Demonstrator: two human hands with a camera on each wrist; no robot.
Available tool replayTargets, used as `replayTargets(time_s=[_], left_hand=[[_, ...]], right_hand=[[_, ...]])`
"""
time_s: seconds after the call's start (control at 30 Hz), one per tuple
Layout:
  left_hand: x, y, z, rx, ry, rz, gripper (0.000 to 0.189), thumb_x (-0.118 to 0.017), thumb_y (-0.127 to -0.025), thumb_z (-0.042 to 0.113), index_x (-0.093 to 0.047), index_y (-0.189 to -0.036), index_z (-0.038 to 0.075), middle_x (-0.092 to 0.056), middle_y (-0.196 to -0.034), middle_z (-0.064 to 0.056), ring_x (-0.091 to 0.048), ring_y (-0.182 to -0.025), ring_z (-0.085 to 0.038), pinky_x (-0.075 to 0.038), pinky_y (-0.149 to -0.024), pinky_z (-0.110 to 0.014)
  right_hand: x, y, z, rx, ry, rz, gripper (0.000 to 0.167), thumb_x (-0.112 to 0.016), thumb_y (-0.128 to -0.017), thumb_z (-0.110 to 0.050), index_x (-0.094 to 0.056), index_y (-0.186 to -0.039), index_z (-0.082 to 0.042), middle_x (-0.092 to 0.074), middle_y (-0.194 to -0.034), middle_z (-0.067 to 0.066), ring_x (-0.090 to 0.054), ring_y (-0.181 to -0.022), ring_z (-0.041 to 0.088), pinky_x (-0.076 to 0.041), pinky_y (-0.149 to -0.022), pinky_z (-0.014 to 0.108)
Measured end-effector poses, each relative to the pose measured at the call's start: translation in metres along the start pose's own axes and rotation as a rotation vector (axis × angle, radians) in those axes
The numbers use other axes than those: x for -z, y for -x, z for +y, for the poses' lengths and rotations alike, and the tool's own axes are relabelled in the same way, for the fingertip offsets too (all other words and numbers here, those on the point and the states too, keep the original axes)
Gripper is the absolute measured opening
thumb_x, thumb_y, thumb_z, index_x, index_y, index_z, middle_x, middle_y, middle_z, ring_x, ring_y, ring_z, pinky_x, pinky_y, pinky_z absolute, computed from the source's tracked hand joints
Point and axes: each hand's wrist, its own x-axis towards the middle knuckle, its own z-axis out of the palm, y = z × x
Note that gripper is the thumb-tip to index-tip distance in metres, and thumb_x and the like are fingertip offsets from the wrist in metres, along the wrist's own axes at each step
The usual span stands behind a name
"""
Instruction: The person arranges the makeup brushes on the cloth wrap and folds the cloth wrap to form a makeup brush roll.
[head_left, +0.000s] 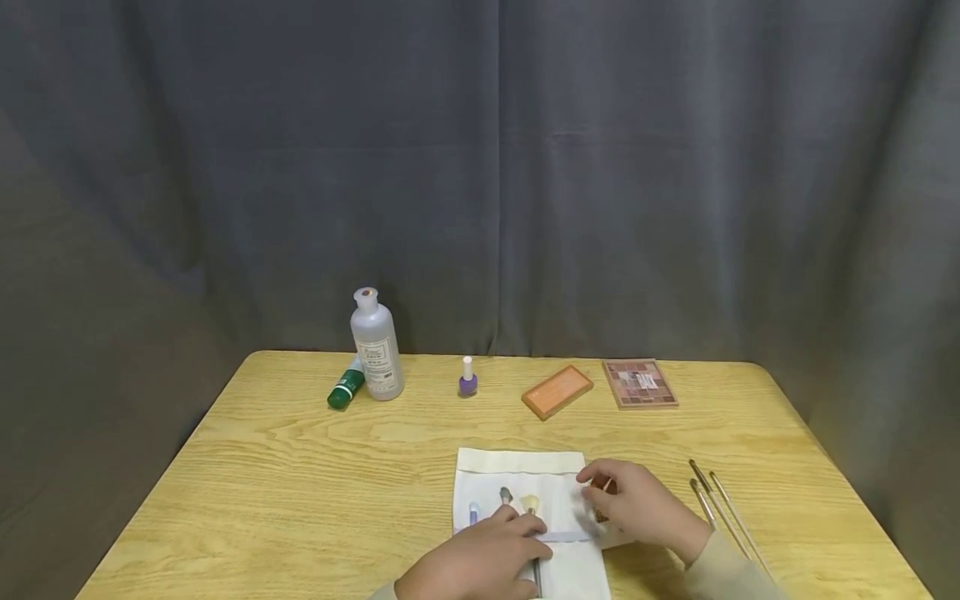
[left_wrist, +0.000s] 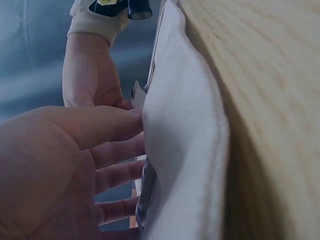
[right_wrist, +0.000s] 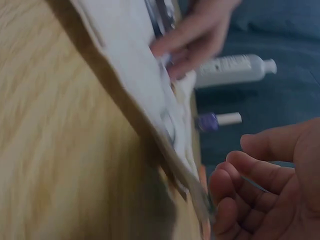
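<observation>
A white cloth brush roll (head_left: 573, 571) lies unfolded at the front of the table. Tips of makeup brushes stick up from its pocket: a grey one (head_left: 506, 495), a cream one (head_left: 531, 502) and a pale blue one (head_left: 474, 512). My left hand (head_left: 483, 557) rests on the roll over the brush handles, its fingers spread. At the roll's right edge is my right hand (head_left: 641, 504), fingers loosely bent. The right wrist view shows nothing between its thumb and fingers. A small brown patterned thing, partly hidden, shows behind those fingers in the head view.
Several loose makeup brushes (head_left: 720, 504) lie to the right. Along the back stand a clear bottle (head_left: 377, 350), a green tube (head_left: 347, 388) and a purple nail polish bottle (head_left: 468, 383). An orange case (head_left: 557, 392) and an eyeshadow palette (head_left: 640, 383) lie beside them.
</observation>
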Motion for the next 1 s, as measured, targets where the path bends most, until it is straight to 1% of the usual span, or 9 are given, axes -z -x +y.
replayTargets(time_s=[0.17,0.3,0.37,0.47,0.53,0.63,0.8,0.9,1.0], left_hand=[[0.001,0.002,-0.001,-0.009,0.022,-0.014,0.037,-0.066,-0.096,0.04,-0.066,-0.132,0.029,-0.049,-0.143,0.012,-0.046,-0.117,-0.009,-0.046,-0.093,-0.024],[0.002,0.002,0.0,-0.016,0.036,-0.014,0.037,-0.067,-0.096,0.04,-0.067,-0.131,0.028,-0.051,-0.141,0.011,-0.047,-0.115,-0.008,-0.046,-0.092,-0.024],[0.002,0.001,0.001,-0.003,0.059,-0.018,0.038,-0.068,-0.095,0.039,-0.068,-0.13,0.027,-0.052,-0.14,0.011,-0.047,-0.115,-0.008,-0.047,-0.092,-0.024],[0.003,0.0,0.002,0.02,0.082,-0.021,0.037,-0.069,-0.094,0.04,-0.069,-0.129,0.028,-0.052,-0.139,0.012,-0.047,-0.116,-0.007,-0.046,-0.094,-0.026],[0.003,0.0,0.003,0.022,0.077,-0.016,0.036,-0.068,-0.094,0.041,-0.069,-0.128,0.028,-0.053,-0.138,0.013,-0.046,-0.118,-0.008,-0.046,-0.096,-0.027],[0.005,0.001,0.005,0.008,0.054,0.0,0.034,-0.066,-0.095,0.043,-0.07,-0.126,0.028,-0.053,-0.138,0.011,-0.045,-0.121,-0.011,-0.045,-0.096,-0.031],[0.006,0.002,0.009,0.007,0.043,0.013,0.03,-0.065,-0.095,0.043,-0.073,-0.119,0.027,-0.053,-0.137,0.011,-0.044,-0.122,-0.01,-0.044,-0.095,-0.031],[0.007,0.0,0.012,0.003,0.031,0.02,0.026,-0.065,-0.096,0.043,-0.075,-0.113,0.026,-0.054,-0.136,0.011,-0.044,-0.122,-0.009,-0.043,-0.095,-0.031],[0.008,-0.001,0.014,-0.019,0.002,0.038,0.025,-0.065,-0.096,0.043,-0.077,-0.107,0.024,-0.056,-0.135,0.008,-0.045,-0.123,-0.011,-0.043,-0.097,-0.031]], right_hand=[[0.017,0.013,0.006,-0.009,0.031,0.075,0.026,-0.064,-0.1,-0.024,-0.068,-0.119,-0.007,-0.065,-0.094,0.001,-0.056,-0.073,0.012,-0.048,-0.06,0.028],[0.024,0.022,0.012,-0.032,0.036,0.107,0.026,-0.065,-0.099,-0.023,-0.068,-0.118,-0.006,-0.065,-0.092,0.0,-0.056,-0.074,0.013,-0.047,-0.06,0.028],[0.026,0.026,0.016,-0.043,0.057,0.128,0.025,-0.066,-0.098,-0.022,-0.069,-0.117,-0.005,-0.065,-0.09,-0.002,-0.055,-0.072,0.011,-0.047,-0.059,0.027],[0.031,0.031,0.023,-0.052,0.127,0.174,0.023,-0.068,-0.096,-0.019,-0.07,-0.115,-0.005,-0.063,-0.084,-0.004,-0.053,-0.068,0.009,-0.045,-0.058,0.026],[0.036,0.034,0.028,-0.065,0.175,0.201,0.022,-0.07,-0.095,-0.017,-0.07,-0.113,-0.004,-0.061,-0.082,-0.004,-0.051,-0.066,0.008,-0.044,-0.056,0.026],[0.044,0.039,0.038,-0.09,0.235,0.211,0.023,-0.071,-0.093,-0.016,-0.07,-0.112,-0.003,-0.059,-0.081,-0.003,-0.05,-0.066,0.01,-0.043,-0.055,0.026],[0.058,0.045,0.054,-0.135,0.318,0.207,0.025,-0.073,-0.092,-0.017,-0.07,-0.111,0.0,-0.063,-0.087,0.001,-0.056,-0.075,0.015,-0.049,-0.063,0.034],[0.064,0.047,0.063,-0.154,0.341,0.215,0.026,-0.073,-0.091,-0.017,-0.069,-0.11,0.001,-0.065,-0.09,0.003,-0.058,-0.079,0.018,-0.05,-0.067,0.039],[0.067,0.049,0.069,-0.165,0.346,0.225,0.027,-0.074,-0.089,-0.016,-0.07,-0.109,0.001,-0.065,-0.09,0.004,-0.059,-0.08,0.018,-0.05,-0.068,0.04]])
